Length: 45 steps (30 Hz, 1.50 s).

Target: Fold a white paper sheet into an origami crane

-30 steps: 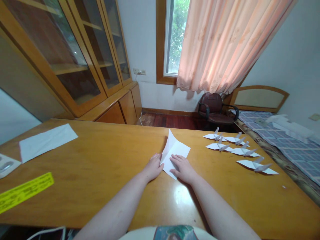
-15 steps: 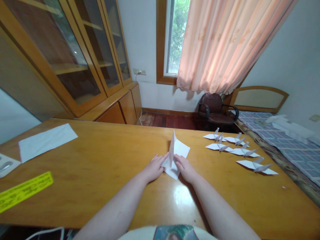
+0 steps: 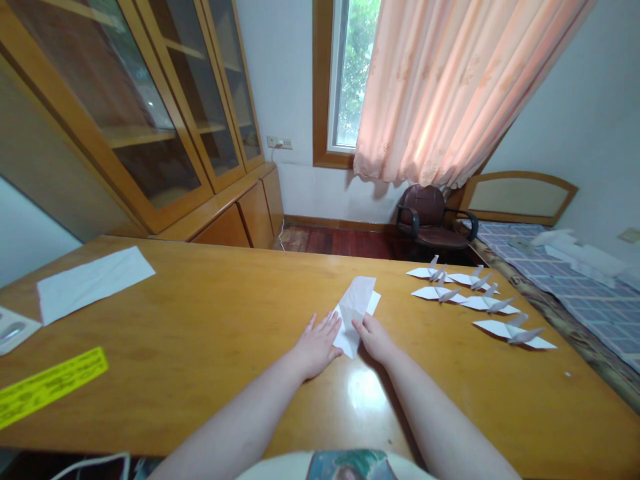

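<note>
A white sheet of paper, partly folded, lies on the wooden table in front of me, one flap lifted over toward the right. My right hand pinches its near edge. My left hand lies flat on the table with fingers spread, its fingertips touching the paper's left corner.
Several folded white paper cranes stand in a row to the right of the sheet. At far left lie a large white paper and a yellow ruler. Behind the table are a glass cabinet, a dark chair and a bed.
The flap that stood upright half a second ago has been folded over to the right. My left hand has flattened and opened on the table; my right hand has shifted slightly left on the paper.
</note>
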Tool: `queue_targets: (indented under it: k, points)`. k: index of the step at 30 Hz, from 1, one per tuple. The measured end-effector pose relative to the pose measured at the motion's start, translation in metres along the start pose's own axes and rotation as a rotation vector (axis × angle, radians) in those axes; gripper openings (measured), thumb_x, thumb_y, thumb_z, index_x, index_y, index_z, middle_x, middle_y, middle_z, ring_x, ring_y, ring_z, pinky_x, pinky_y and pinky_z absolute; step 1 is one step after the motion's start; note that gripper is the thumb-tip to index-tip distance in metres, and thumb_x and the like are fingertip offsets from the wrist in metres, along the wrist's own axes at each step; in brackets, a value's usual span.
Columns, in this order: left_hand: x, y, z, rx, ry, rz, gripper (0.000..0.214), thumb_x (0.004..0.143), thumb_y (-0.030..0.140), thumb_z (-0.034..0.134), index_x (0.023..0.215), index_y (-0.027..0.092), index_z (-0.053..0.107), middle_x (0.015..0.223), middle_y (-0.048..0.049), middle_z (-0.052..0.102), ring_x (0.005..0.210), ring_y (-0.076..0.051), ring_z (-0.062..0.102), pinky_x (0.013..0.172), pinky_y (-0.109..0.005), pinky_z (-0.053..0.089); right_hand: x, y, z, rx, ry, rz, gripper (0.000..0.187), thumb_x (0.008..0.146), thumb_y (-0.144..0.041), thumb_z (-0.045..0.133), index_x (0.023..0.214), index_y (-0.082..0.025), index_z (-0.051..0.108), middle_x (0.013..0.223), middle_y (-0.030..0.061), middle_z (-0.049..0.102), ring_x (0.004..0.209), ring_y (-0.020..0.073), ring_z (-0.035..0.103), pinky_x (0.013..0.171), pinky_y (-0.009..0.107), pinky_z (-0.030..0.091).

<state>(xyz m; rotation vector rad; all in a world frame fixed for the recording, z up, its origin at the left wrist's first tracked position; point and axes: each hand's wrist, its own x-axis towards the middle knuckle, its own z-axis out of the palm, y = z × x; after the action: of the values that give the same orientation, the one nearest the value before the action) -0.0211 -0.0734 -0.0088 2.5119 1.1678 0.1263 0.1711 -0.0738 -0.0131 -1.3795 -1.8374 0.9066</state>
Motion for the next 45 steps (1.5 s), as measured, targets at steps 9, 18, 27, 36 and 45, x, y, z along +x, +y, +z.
queue_targets:
  k: [9, 18, 27, 36, 45]
  points:
    - [0.002, 0.007, 0.013, 0.002, 0.115, -0.145, 0.064, 0.085, 0.038, 0.045, 0.143, 0.019, 0.025, 0.149, -0.0117, 0.023, 0.139, -0.03, 0.014, 0.11, -0.057, 0.004, -0.003, -0.016, -0.006, -0.277, -0.051, -0.03, 0.041, 0.084, -0.037, 0.053, 0.122, -0.021, 0.053, 0.122, 0.0092, 0.057, 0.112, 0.0247, 0.05, 0.097, 0.038, 0.036]
    - [0.006, -0.003, 0.0, -0.034, 0.148, -0.135, 0.048, 0.086, 0.028, 0.043, 0.134, 0.024, 0.043, 0.143, -0.0067, 0.04, 0.137, -0.029, 0.021, 0.11, -0.059, 0.004, -0.005, -0.02, 0.0, -0.407, -0.078, -0.072, 0.035, 0.086, -0.037, 0.052, 0.116, -0.019, 0.053, 0.115, 0.0118, 0.058, 0.111, 0.0245, 0.05, 0.104, 0.045, 0.027]
    - [0.009, -0.012, 0.005, -0.124, 0.182, -0.124, 0.06, 0.081, 0.028, 0.049, 0.139, 0.024, 0.033, 0.141, -0.0067, 0.043, 0.137, -0.026, 0.023, 0.111, -0.056, 0.001, -0.008, -0.019, 0.002, -0.403, -0.164, -0.141, 0.055, 0.086, -0.042, 0.051, 0.135, -0.022, 0.038, 0.136, 0.0134, 0.045, 0.128, 0.0255, 0.038, 0.108, 0.056, 0.013]
    - [0.004, -0.009, -0.004, -0.249, 0.147, -0.078, 0.096, 0.074, 0.053, 0.056, 0.146, 0.016, 0.004, 0.148, -0.0149, 0.026, 0.137, -0.027, 0.024, 0.112, -0.052, 0.003, -0.008, -0.025, -0.002, -0.409, -0.26, -0.132, 0.057, 0.087, -0.048, 0.047, 0.137, -0.023, 0.039, 0.14, 0.0124, 0.042, 0.133, 0.0279, 0.03, 0.108, 0.058, 0.005]
    - [0.011, -0.017, -0.004, -0.307, 0.207, -0.165, 0.069, 0.077, 0.016, 0.042, 0.143, 0.014, 0.025, 0.14, -0.0106, 0.043, 0.13, -0.021, 0.038, 0.114, -0.042, 0.014, -0.005, -0.026, 0.002, -0.455, -0.163, -0.254, 0.033, 0.089, -0.031, 0.047, 0.12, -0.026, 0.057, 0.126, 0.0056, 0.057, 0.124, 0.0225, 0.042, 0.109, 0.048, 0.016]
